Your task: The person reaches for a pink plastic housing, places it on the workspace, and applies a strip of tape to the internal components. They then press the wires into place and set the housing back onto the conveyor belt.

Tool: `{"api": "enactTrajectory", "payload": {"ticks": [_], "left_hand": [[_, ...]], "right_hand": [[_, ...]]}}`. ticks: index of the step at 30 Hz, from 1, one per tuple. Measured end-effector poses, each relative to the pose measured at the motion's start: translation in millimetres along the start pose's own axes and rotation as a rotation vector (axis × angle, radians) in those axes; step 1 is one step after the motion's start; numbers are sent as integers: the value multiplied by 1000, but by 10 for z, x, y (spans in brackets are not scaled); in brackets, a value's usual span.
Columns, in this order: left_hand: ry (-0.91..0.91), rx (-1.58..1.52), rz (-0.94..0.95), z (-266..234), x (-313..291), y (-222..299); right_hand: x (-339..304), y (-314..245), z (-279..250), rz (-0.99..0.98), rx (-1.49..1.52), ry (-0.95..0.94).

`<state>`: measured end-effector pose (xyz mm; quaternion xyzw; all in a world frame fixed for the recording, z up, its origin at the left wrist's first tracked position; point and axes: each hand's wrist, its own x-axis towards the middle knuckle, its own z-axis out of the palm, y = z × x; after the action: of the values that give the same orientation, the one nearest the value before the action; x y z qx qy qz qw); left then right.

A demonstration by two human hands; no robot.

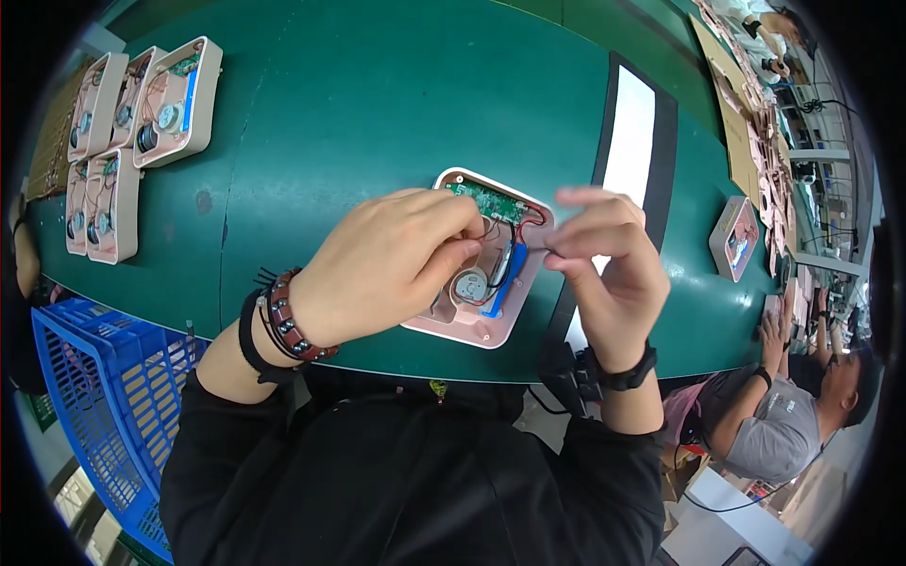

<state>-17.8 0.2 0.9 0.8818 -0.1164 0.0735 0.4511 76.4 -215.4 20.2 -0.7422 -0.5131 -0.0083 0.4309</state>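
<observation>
Plainly, the pink housing [451,327] lies open side up by the table's [330,113] near edge, its long axis running away from that edge and leaning right. Inside, the circuit board [486,200] sits at the far end; the blue strip [507,281] follows the right wall. The left hand [387,255] is nearer, reaching over the left wall, thumb and forefinger together; the right hand [613,255] pinches beside the right rim. Whether either grasps a wire, I cannot tell.

Assembly workshop: co-worker [776,429], pink housings [464,327]
</observation>
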Motion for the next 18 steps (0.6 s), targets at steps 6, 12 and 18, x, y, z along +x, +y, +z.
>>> {"api": "enactTrajectory", "payload": {"ticks": [6,12,18], "left_hand": [[48,109,32,16,6,25],[21,30,28,-4,24,-33],[68,85,15,10,41,-47]], "right_hand": [[-6,192,393,-62,-155,83],[-49,279,441,-78,-134,88],[-95,272,421,-26,-2,52]]}}
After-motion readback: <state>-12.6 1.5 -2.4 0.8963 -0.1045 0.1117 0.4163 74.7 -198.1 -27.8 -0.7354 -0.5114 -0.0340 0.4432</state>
